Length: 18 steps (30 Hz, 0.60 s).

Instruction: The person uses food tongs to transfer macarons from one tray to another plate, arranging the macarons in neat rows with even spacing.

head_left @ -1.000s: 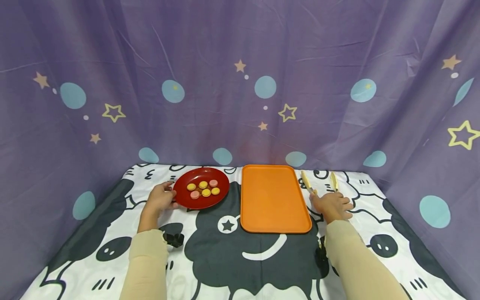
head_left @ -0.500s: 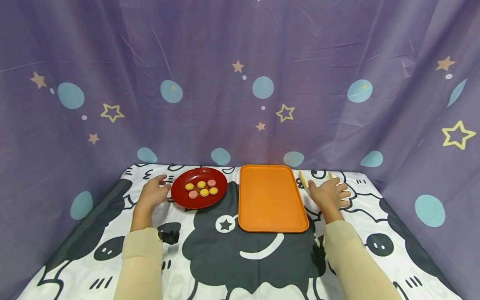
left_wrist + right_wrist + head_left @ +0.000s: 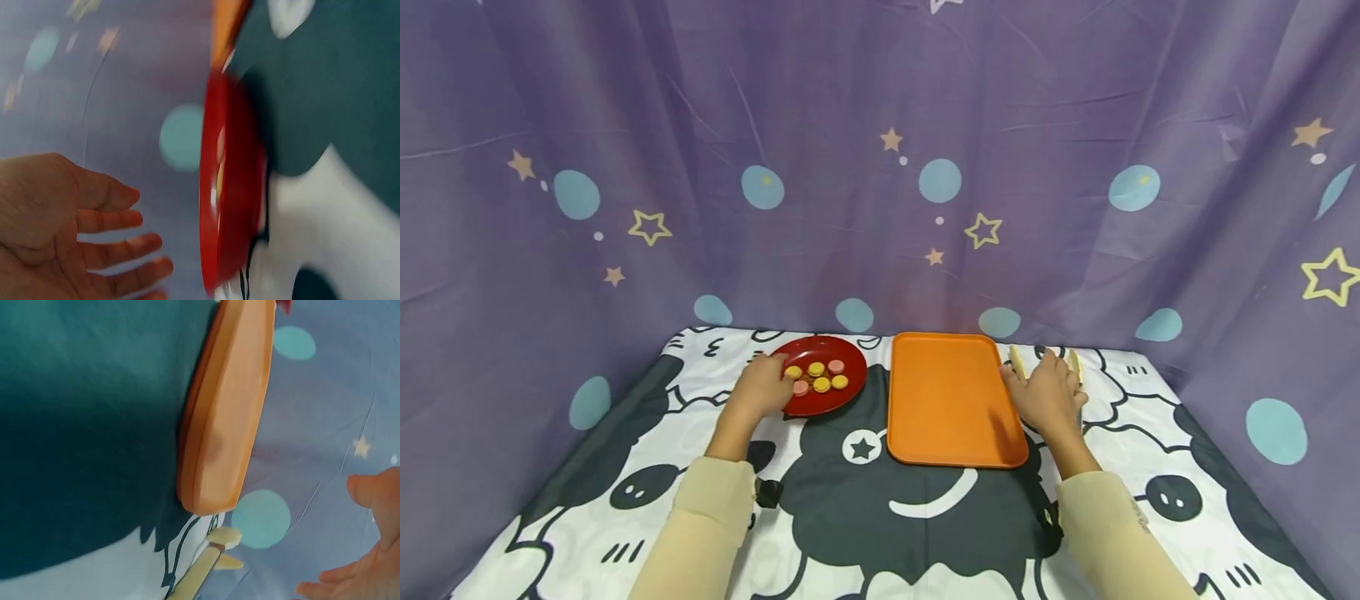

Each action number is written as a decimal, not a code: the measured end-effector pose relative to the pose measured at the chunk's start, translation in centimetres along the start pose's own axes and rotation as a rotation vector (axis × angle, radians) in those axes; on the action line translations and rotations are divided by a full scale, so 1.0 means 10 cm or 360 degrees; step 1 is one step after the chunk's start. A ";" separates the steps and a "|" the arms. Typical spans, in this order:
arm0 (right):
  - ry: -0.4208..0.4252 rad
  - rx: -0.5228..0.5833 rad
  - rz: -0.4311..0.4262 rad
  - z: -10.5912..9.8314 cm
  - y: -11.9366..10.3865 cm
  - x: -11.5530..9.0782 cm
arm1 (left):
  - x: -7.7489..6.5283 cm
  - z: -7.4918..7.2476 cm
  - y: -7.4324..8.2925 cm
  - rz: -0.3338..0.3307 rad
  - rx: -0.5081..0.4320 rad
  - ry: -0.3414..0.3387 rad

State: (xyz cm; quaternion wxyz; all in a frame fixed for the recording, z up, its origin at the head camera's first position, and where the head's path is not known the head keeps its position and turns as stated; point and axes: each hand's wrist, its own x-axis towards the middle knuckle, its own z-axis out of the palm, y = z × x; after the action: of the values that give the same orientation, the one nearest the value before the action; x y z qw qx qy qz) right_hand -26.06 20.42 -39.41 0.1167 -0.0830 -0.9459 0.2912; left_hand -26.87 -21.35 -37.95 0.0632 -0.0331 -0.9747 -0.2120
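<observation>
My left hand [image 3: 762,388] reaches over the left rim of a red plate [image 3: 852,388]. Several small yellow and pink macarons [image 3: 822,384] lie on the plate. The left wrist view shows this hand [image 3: 81,231] apart from the plate [image 3: 234,187], fingers extended and holding nothing. My right hand [image 3: 1047,392] hovers by the right edge of an orange tray [image 3: 951,400], over what look like tongs with pale yellow tips [image 3: 1018,363]. Its fingers are loosely spread in the right wrist view, with the hand [image 3: 369,544] away from the yellow-tipped utensil [image 3: 224,537]. The utensil's lower part is hidden by my hand.
A white and dark grey cartoon-print cloth [image 3: 850,533] covers the table. Behind the table's far edge hangs a purple curtain [image 3: 850,100] with stars and blue dots. The tray stands between the plate and the yellow-tipped utensil.
My left hand drew back from the plate's left rim, then moved right and now reaches over it. My right hand has lifted and shifted left towards the tray. Plate and tray stay put.
</observation>
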 end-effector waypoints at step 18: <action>-0.0076 -0.0286 -0.0391 0.07 -0.21 -0.28 | -0.30 0.40 0.97 0.0233 0.0108 -0.0139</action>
State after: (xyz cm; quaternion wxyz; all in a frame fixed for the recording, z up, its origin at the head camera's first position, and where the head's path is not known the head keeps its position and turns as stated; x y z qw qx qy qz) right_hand -23.73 17.71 -39.23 0.1209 0.0302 -0.9737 0.1908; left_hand -23.48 -10.98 -38.00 0.0369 -0.1113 -0.9781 -0.1720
